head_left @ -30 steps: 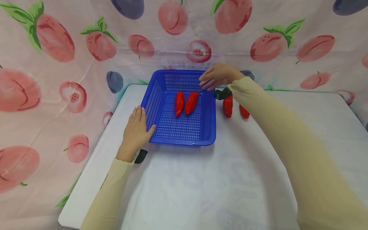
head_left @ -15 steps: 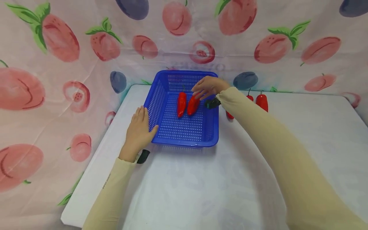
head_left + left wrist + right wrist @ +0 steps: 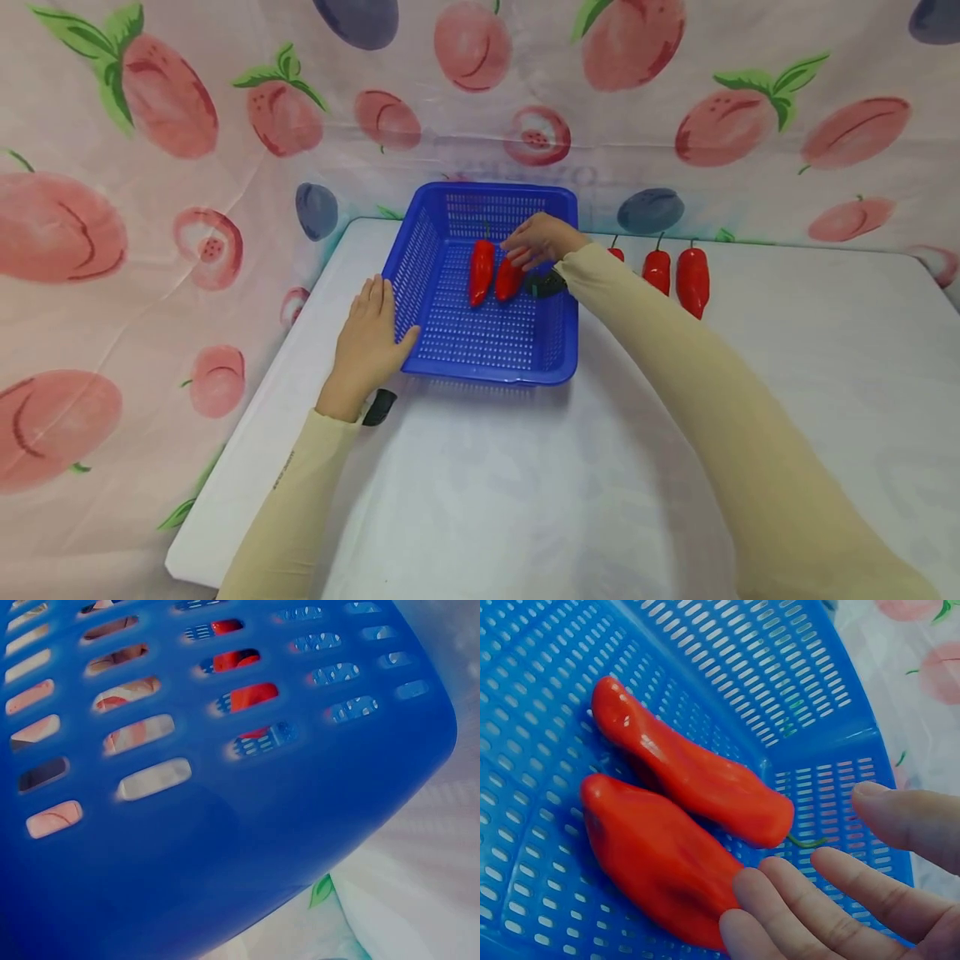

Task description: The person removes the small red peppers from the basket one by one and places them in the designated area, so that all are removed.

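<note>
Two red peppers, a slim one with a green stem and a wider one, lie side by side in a blue perforated basket. My right hand reaches into the basket from the right, over the stem end of the wider pepper. In the right wrist view its fingers are loosely bent beside that pepper, with the thumb held well apart. Flat along the outside of the basket's left wall rests my left hand, fingers straight. The left wrist view is filled by the basket wall.
Right of the basket, three more red peppers stand in a row on the white table: one partly behind my right sleeve, then a second and a third. A fruit-print cloth hangs behind.
My right hand has come from the basket's right rim leftward and down, to the wider pepper inside. More peppers on the right now show past the sleeve. My left hand stays at the basket wall.
</note>
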`<control>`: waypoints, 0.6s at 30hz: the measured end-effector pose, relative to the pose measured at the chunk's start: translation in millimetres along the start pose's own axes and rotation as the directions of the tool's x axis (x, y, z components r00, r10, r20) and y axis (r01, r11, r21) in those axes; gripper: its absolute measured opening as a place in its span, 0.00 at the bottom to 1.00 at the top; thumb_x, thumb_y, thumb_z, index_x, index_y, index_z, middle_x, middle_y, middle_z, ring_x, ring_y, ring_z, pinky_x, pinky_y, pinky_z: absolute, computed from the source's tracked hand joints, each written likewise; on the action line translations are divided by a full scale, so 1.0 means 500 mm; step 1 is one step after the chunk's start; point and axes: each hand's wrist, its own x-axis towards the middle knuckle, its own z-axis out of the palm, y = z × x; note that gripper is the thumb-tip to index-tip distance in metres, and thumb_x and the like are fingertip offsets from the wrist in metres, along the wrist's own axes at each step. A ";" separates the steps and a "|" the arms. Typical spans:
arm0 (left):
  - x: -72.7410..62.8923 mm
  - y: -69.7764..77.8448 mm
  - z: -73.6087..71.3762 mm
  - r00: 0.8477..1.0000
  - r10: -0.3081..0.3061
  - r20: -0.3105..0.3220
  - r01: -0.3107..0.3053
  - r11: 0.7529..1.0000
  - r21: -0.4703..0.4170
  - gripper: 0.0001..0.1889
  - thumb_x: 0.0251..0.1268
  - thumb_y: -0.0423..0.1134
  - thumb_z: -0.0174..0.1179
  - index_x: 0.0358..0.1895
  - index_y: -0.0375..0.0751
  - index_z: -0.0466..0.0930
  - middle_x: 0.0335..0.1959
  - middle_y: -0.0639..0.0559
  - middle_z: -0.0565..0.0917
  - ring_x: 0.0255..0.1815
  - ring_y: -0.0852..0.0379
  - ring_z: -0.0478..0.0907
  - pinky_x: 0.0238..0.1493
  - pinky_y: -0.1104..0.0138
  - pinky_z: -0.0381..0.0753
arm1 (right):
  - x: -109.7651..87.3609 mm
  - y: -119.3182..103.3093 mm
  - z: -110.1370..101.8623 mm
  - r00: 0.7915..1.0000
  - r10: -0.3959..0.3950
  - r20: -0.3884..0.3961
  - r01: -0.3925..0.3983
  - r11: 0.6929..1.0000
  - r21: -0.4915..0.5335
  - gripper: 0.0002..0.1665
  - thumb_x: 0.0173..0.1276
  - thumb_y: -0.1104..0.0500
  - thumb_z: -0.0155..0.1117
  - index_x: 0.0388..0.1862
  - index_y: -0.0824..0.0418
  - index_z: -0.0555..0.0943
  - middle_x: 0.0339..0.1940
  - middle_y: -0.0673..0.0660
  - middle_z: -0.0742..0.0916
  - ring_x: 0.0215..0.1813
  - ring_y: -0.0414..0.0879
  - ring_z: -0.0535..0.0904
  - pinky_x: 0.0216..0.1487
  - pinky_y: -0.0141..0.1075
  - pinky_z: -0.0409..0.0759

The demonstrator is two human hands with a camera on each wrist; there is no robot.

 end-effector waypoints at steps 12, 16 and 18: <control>-0.003 0.004 -0.003 1.000 0.007 -0.003 -0.007 1.000 -0.006 0.42 0.68 0.51 0.47 0.72 0.25 0.39 0.76 0.33 0.41 0.78 0.40 0.35 0.77 0.51 0.38 | -0.001 0.008 0.009 0.996 -0.016 -0.089 0.013 0.999 -0.040 0.27 0.67 0.61 0.58 0.64 0.70 0.68 0.61 0.69 0.78 0.60 0.58 0.76 0.63 0.46 0.75; -0.003 0.004 -0.003 1.000 0.007 -0.006 -0.007 1.000 0.000 0.42 0.68 0.51 0.47 0.72 0.25 0.40 0.76 0.33 0.41 0.78 0.40 0.36 0.77 0.51 0.39 | -0.002 0.008 0.010 0.993 -0.026 -0.112 0.019 0.998 -0.060 0.27 0.67 0.61 0.58 0.62 0.71 0.70 0.60 0.69 0.78 0.60 0.58 0.76 0.63 0.47 0.75; -0.002 0.004 -0.003 1.000 0.005 -0.006 -0.005 1.000 0.001 0.42 0.68 0.51 0.47 0.72 0.25 0.40 0.76 0.33 0.41 0.78 0.40 0.36 0.77 0.51 0.39 | -0.001 0.008 0.010 0.992 -0.028 -0.120 0.020 0.998 -0.067 0.26 0.67 0.61 0.58 0.62 0.71 0.70 0.60 0.69 0.78 0.60 0.58 0.76 0.63 0.47 0.75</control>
